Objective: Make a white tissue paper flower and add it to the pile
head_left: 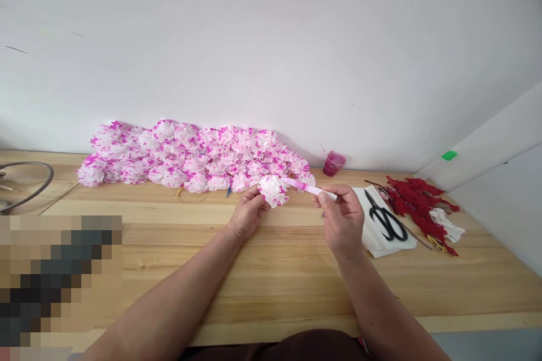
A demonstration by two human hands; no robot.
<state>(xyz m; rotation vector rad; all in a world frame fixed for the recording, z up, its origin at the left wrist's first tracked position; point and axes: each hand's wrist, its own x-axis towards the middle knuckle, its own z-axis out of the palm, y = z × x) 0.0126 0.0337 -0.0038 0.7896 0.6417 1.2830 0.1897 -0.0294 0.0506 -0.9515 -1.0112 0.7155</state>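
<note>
A white paper flower with a few magenta marks is pinched by its underside in my left hand. My right hand grips the end of a narrow white strip, stained magenta along its far part. That strip's stained tip reaches the flower's upper right edge; whether it presses on the petals I cannot tell. Just behind both hands, a long heap of white paper flowers with magenta-tipped petals lies against the wall. A clear plastic cup coated inside with magenta stands right of the heap.
Black-handled scissors rest on a stack of white paper to the right of my right hand. Beyond them is a tangle of dark red fluffy material with a white scrap. A grey cable loops at far left.
</note>
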